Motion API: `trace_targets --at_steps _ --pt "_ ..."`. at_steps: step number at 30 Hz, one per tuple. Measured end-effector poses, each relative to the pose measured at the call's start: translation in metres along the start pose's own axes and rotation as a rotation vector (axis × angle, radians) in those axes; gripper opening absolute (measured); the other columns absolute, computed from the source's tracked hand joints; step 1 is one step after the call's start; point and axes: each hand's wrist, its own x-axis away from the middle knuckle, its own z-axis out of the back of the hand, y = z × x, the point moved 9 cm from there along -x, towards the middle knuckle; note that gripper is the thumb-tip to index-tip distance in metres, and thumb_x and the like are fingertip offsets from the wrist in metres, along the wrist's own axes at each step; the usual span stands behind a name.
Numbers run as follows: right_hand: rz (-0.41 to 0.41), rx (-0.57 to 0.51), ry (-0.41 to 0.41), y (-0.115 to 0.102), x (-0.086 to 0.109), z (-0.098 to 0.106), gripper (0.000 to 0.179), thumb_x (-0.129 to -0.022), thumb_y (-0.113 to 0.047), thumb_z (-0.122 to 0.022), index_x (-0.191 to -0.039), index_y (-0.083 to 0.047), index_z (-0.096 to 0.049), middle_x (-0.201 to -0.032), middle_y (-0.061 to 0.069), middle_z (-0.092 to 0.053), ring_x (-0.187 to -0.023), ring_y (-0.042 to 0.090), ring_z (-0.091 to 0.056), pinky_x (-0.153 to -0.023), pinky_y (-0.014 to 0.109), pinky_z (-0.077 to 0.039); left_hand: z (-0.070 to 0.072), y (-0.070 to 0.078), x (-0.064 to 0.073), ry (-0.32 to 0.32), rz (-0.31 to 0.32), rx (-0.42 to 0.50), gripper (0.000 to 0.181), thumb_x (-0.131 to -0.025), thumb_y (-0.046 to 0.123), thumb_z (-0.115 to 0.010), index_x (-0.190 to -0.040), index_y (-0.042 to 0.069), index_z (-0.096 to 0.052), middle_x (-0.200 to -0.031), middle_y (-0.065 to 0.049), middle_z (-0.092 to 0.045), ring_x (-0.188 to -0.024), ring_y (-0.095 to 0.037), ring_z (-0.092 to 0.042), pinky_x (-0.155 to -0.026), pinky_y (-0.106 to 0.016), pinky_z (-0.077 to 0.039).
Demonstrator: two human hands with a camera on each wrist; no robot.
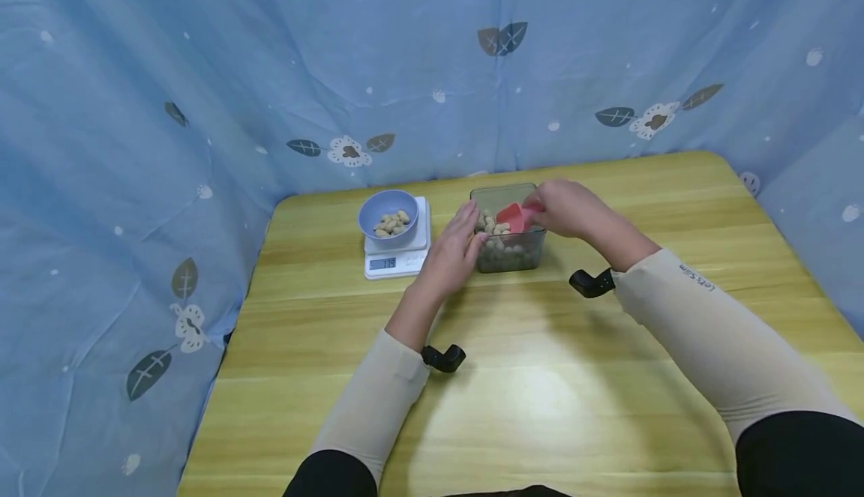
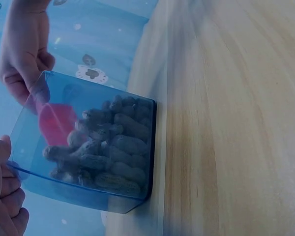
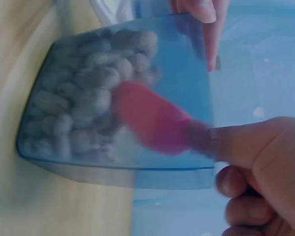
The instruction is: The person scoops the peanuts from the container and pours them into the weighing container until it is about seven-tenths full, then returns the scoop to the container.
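My right hand [image 1: 565, 208] grips the handle of a pink scoop [image 1: 514, 217] over the right side of a clear, dark-tinted container [image 1: 509, 257]. The scoop's bowl dips inside the container against unshelled peanuts [image 3: 83, 96], which fill its lower part. At the container's left side, my left hand [image 1: 451, 251] holds the rim, its thumb at the front corner and its other fingers along the left wall. In the left wrist view the curled fingers [image 2: 10, 196] show beside that rim. Part of the scoop's handle is hidden by the right hand.
Left of the container, a white kitchen scale [image 1: 398, 263] with a lit display carries a blue-purple bowl [image 1: 367, 216] with several peanuts [image 1: 391, 225] in it. All stand toward the back of the wood-grain table [image 1: 324, 392]. A blue patterned curtain [image 1: 418, 55] hangs behind.
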Motion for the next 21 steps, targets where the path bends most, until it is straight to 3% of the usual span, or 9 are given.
trace_targets --at_steps 8,15,21 --pt "-0.056 -0.102 0.134 0.018 0.007 -0.006 0.029 -0.09 -0.021 -0.064 -0.115 -0.007 -0.068 -0.098 0.012 -0.069 -0.075 0.022 -0.056 -0.065 0.037 -0.043 0.0 0.0 0.001 -0.006 0.004 0.002 0.055 -0.101 0.04 -0.035 -0.149 0.015 -0.026 -0.158 0.004 -0.016 -0.143 -0.003 -0.007 -0.117 -0.027 -0.013" --pt "-0.12 -0.166 0.182 0.026 0.01 -0.01 0.022 -0.091 -0.027 -0.063 -0.105 -0.012 -0.072 -0.075 0.006 -0.061 -0.062 0.022 -0.047 -0.056 0.033 -0.037 0.001 0.0 0.002 -0.009 -0.002 -0.003 0.055 -0.101 0.04 -0.034 -0.149 0.016 -0.025 -0.158 0.005 -0.015 -0.143 -0.003 -0.007 -0.118 -0.029 -0.016" --pt "-0.097 -0.158 0.2 0.026 0.012 -0.009 0.025 -0.09 -0.028 -0.064 -0.106 -0.011 -0.071 -0.078 0.006 -0.063 -0.063 0.021 -0.047 -0.057 0.033 -0.038 0.001 0.001 0.002 -0.005 -0.002 0.001 0.055 -0.101 0.041 -0.034 -0.149 0.016 -0.026 -0.158 0.004 -0.016 -0.143 -0.001 -0.007 -0.118 -0.031 -0.019"
